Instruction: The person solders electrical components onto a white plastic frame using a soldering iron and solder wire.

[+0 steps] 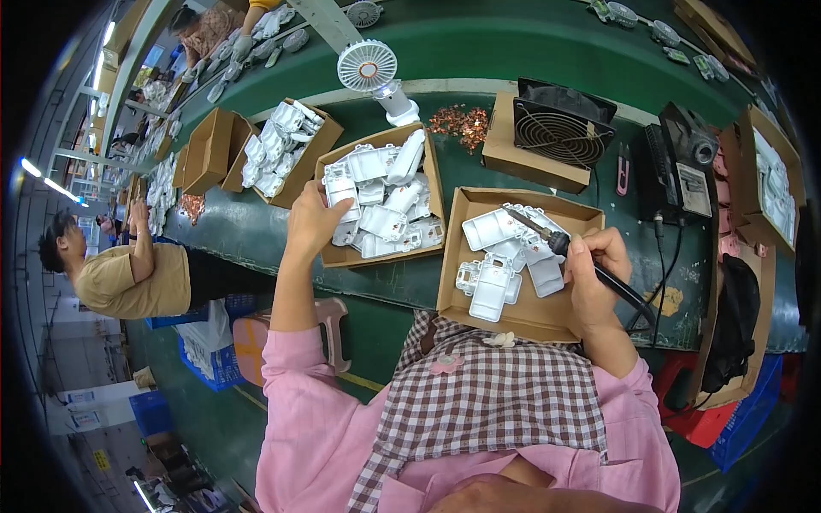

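Note:
My right hand (596, 278) is closed around a soldering iron (558, 242). The iron's metal tip points up and left over several white plastic housings (492, 289) in a shallow cardboard box (564, 329). To the left, my left hand (315, 215) reaches into a fuller cardboard box (380, 257) of similar pieces. Its thumb lies across a white plastic housing (340, 182) by the box's left wall, with the fingers curled at that piece's left edge. Their tips are partly hidden.
Behind the boxes stand a white fan (368, 67), a pile of small copper-coloured parts (460, 126) and a black fan (564, 128) on cardboard. Tweezers (623, 169) and a black power unit (676, 175) with cables are at right. A co-worker (132, 269) stands at left.

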